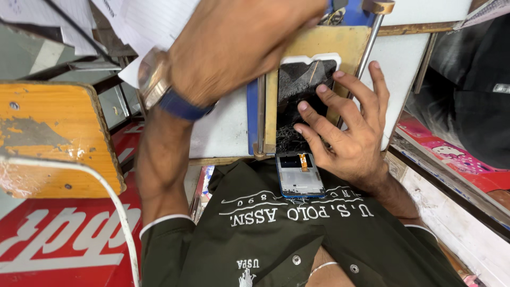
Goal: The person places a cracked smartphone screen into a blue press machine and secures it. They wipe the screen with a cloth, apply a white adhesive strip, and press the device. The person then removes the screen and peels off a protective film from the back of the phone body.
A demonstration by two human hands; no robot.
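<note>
Firmly, the right hand (353, 133) lies spread, fingertips (302, 106) pressing the cracked screen (297, 98); it grips nothing. That screen lies on a yellow plate (319, 45), between upright rails. At six o'clock from the fingers a phone frame (299, 178) with an orange ribbon rests on the dark shirt (276, 234), touching the palm's edge. At eleven o'clock the left hand (239, 42), with a wristwatch (155, 77), hovers over the plate's top; I cannot tell its grip. A worn orange stool (53, 133) sits at nine o'clock.
</note>
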